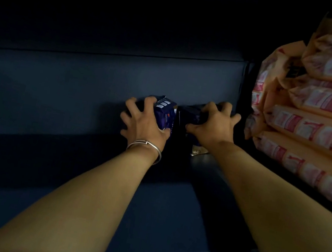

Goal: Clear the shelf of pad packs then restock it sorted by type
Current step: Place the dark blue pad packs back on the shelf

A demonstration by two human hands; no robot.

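The dark shelf (78,93) is mostly bare. Only two dark purple packs sit deep at its back wall, so whether this is late clearing or early restocking cannot be told. To the right of the shelf, orange packs (324,121) lie stacked high. Both arms reach far in. The left hand (144,120), a bangle (146,146) at its wrist, grips the left purple pack (164,112) with spread fingers. The right hand (214,123) clamps the right purple pack (189,113) just beside it.
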